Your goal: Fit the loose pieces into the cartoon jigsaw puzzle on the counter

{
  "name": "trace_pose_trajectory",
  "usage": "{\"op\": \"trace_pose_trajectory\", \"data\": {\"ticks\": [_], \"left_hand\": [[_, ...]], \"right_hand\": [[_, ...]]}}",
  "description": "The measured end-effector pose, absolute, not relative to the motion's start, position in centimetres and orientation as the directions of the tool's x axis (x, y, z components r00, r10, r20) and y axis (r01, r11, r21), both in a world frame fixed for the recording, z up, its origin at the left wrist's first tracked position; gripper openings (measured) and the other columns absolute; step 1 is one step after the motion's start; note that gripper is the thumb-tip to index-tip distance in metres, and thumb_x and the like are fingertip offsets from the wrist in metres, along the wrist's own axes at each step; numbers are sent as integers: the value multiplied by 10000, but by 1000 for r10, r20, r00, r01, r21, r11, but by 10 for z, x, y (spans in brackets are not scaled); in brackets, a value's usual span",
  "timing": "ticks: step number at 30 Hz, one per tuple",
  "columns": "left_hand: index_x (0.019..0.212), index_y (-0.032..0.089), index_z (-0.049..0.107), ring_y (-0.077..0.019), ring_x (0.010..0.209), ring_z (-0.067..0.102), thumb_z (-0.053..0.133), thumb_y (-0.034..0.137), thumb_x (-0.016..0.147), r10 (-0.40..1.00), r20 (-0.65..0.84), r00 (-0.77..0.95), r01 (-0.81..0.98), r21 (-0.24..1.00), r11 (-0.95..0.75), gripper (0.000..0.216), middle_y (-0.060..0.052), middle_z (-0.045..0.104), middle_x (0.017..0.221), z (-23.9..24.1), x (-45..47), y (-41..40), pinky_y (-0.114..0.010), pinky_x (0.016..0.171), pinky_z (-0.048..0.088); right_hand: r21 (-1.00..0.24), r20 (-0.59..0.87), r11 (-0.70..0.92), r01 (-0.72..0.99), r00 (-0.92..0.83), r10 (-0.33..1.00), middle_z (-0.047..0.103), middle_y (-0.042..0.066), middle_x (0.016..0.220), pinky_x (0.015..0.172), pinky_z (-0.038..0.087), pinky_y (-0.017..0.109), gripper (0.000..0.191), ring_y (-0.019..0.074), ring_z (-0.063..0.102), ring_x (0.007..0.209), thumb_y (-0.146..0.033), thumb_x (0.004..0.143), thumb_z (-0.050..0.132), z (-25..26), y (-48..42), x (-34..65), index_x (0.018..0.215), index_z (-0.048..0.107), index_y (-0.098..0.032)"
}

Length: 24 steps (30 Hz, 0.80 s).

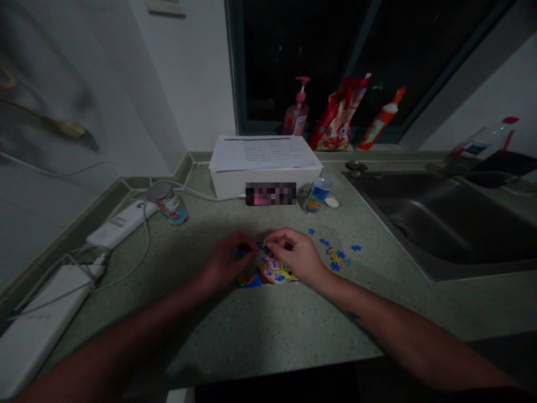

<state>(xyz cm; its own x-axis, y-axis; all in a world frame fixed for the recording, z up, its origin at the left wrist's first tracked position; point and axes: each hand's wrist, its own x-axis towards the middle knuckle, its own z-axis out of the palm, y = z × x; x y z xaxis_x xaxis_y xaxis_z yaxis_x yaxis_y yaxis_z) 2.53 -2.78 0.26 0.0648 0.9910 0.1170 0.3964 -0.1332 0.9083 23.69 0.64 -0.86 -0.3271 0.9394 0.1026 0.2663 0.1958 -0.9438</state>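
Clock directions are taken from the hands, with twelve toward the window. On the speckled green countertop, a large white block lies at eight o'clock and a white power strip at nine, with white cables looping around them. At ten o'clock stands a metal-lidded tin.

The left hand is curled, its fingers reaching toward a small blue puzzle piece; whether it grips anything cannot be told. The right hand pinches that piece between thumb and forefinger. Both hands hover over a colourful jigsaw puzzle, hiding part of it.

At twelve o'clock, a white box with printed paper on top stands between the hands and the window. Behind it are a pink pump bottle, a red snack bag and an orange-capped bottle. A small blue cup and a white lid sit at one o'clock. Loose blue puzzle pieces are scattered at two to three o'clock, just before a steel sink.
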Motion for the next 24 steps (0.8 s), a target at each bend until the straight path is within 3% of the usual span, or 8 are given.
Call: {"op": "trace_pose_trajectory", "data": {"ticks": [13,20,24], "left_hand": [[835,239,735,-226,815,735,703,248,812,994,78,77,401,910,-103,41,-59,788,851,-2,19,-24,-383,814,593],[849,236,736,-231,830,745,684,244,820,995,64,73,373,924,-86,60,-67,793,870,-1,17,-23,-398,833,603],[844,243,738,-235,836,745,691,272,826,996,54,66,360,930,-74,57,-68,799,877,-3,18,-22,-405,844,600]], "right_hand": [[-958,65,163,236,-376,924,697,-10,672,549,454,253,159,145,612,581,-277,914,732,-16,7,238,1030,814,-205],[-910,147,292,294,-430,891,702,-27,673,543,429,244,133,121,572,562,-225,931,716,-14,5,242,1004,827,-219],[-865,231,402,300,-474,850,755,-7,820,581,462,242,139,115,606,616,-172,926,714,-13,4,243,993,821,-227]]}}
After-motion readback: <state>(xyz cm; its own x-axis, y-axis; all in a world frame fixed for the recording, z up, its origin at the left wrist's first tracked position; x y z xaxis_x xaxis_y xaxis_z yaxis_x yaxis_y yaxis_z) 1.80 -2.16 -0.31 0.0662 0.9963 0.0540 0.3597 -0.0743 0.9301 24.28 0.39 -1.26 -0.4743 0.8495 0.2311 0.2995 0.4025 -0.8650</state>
